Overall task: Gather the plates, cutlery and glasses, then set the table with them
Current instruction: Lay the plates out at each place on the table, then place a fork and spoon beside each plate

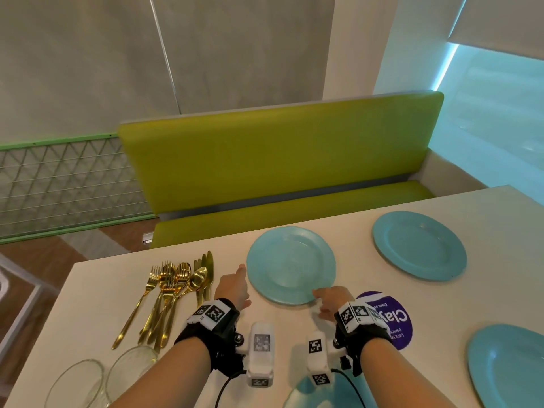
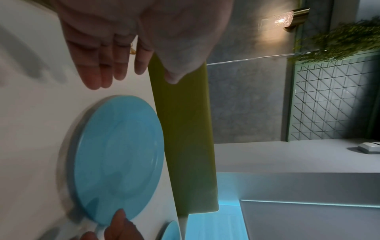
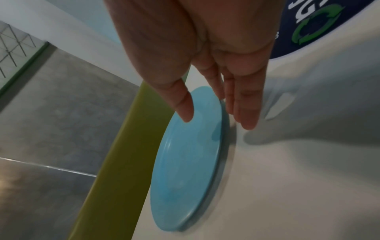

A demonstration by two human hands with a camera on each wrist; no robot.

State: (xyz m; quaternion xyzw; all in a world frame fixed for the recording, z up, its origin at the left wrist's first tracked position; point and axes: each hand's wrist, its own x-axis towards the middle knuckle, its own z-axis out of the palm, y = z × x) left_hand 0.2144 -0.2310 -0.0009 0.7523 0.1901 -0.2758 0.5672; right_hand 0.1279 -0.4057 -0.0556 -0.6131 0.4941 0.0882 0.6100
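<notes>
A blue plate (image 1: 290, 265) (image 2: 119, 155) (image 3: 185, 170) lies flat on the white table (image 1: 97, 293), near its far edge. My left hand (image 1: 234, 285) (image 2: 123, 65) is just left of the plate's rim, fingers straight, holding nothing. My right hand (image 1: 331, 298) (image 3: 226, 100) is at the plate's near right rim, with its thumb over the rim and straight fingers beside the edge. Gold cutlery (image 1: 173, 290) lies in a pile to the left. Two clear glasses (image 1: 88, 378) stand at the near left corner.
Three more blue plates lie on the table: far right (image 1: 419, 245), near right (image 1: 506, 366) and under my wrists (image 1: 318, 393). A purple round sticker (image 1: 388, 316) is under my right hand. A green bench (image 1: 279, 154) runs behind the table.
</notes>
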